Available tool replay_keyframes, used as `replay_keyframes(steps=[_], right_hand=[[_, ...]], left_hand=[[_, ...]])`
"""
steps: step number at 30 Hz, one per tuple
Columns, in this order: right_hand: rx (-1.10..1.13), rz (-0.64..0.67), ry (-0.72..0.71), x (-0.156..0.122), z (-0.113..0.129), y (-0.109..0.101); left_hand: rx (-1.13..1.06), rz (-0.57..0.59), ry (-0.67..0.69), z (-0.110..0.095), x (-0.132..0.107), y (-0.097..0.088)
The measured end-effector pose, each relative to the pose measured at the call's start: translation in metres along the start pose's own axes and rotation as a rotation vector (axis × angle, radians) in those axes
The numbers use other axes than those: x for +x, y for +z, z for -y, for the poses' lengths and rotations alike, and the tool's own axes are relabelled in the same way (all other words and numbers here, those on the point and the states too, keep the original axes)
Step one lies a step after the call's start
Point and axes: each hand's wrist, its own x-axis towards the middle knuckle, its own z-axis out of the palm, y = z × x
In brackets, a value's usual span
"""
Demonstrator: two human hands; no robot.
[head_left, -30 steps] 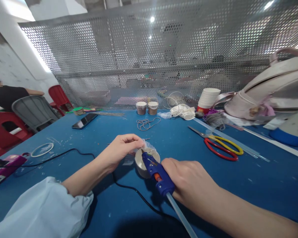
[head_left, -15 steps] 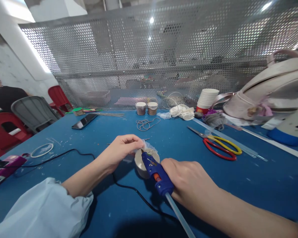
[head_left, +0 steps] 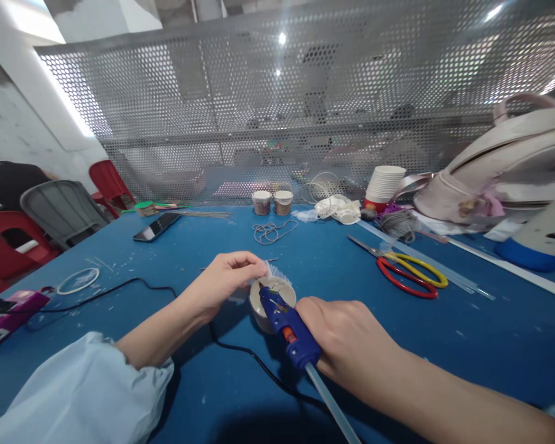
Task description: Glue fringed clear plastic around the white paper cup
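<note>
A blue hot glue gun [head_left: 290, 330] is gripped in my right hand [head_left: 346, 330], with a clear glue stick [head_left: 333, 401] sticking out of its back end. The gun's nozzle points at the inner rim of a small white cup [head_left: 261, 316] on the table. My left hand [head_left: 231, 274] is closed in a pinch at the cup's far left edge, on a pleated, translucent strip of mesh [head_left: 277, 271] that runs along the rim. Its fingertips partly hide the strip, and the gun covers part of the cup's opening.
Red-and-yellow-handled scissors [head_left: 409, 271], spare glue sticks [head_left: 462, 282] and stacked paper cups [head_left: 383, 185] lie to the right. Farther back are grey cord [head_left: 268, 233] and two small brown cups [head_left: 283, 202]. A black cable [head_left: 254, 354] crosses the table; a phone [head_left: 157, 227] lies left.
The glue gun and my right hand have shifted very slightly left and down, with the nozzle still at the cup's rim. My left hand stays in place.
</note>
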Motion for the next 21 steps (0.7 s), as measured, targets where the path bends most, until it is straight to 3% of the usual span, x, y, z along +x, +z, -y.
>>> replay_keyframes(steps=[11, 21], right_hand=[[-0.014, -0.05, 0.004, -0.001, 0.001, -0.001], [-0.007, 0.05, 0.061, -0.006, 0.004, -0.011]], left_hand=[[0.012, 0.015, 0.01, 0.001, -0.002, -0.001], [-0.002, 0.02, 0.007, 0.003, -0.004, -0.004]])
